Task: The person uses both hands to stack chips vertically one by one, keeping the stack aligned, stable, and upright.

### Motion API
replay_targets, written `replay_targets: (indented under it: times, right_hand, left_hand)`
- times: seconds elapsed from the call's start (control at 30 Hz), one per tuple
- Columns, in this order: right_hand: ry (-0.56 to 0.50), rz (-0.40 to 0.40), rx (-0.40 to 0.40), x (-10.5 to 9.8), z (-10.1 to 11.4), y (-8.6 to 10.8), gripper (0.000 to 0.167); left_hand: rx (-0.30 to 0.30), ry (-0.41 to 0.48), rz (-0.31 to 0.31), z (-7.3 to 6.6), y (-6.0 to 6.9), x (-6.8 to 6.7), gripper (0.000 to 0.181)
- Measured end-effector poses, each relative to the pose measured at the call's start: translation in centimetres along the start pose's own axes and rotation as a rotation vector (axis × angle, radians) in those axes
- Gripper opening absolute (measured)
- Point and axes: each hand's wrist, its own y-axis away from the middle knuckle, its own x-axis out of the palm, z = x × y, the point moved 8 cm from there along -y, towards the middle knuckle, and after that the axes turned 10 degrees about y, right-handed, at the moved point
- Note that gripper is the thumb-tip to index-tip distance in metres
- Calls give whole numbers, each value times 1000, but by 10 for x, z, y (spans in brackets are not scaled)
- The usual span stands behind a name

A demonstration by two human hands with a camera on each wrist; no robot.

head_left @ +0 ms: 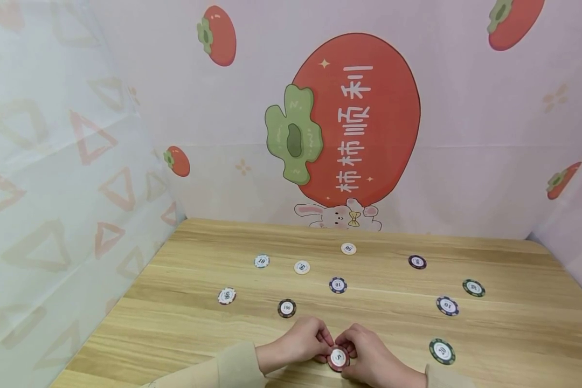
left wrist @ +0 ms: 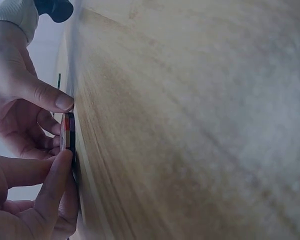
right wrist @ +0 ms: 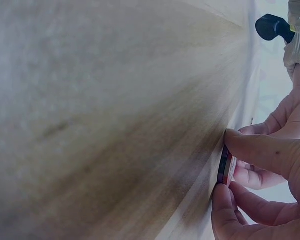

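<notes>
Near the table's front edge lies a red poker chip marked 5, stacked on a dark poker chip; the dark one shows only edge-on in the wrist views. My left hand holds the left side of the pair with its fingertips and thumb. From the other side my right hand pinches the edges between thumb and curled fingers. Both hands rest low over the wood, fingertips almost meeting behind the chips. Closest to the left hand is a black chip marked 100.
Several single chips lie scattered farther back, among them a white chip and a blue chip. A green chip marked 20 lies right of the right hand. Printed cloth walls the back and sides of the wooden table.
</notes>
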Motion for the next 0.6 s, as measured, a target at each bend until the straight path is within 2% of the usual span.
replay_targets:
  times: [0.13,0.27,0.47,0.57,0.6]
  right_hand:
    - [-17,0,-4,-1,0,0,32]
    - [-10,-3,-3,-1,0,1,33]
    - [-2,17,8,0,-2,1,34]
    - [-11,24,13,0,-2,1,33]
    - [-15,27,14,0,-2,1,33]
  left_hand:
    - [-1,-6,16,-1,1,-2,11]
    - [-2,-59,50,-2,0,-5,9]
    - [93,-214,109,-13,-5,-14,9]
    - [150,-337,147,-21,-7,-19,13]
    - [181,-405,158,-24,-7,-20,14]
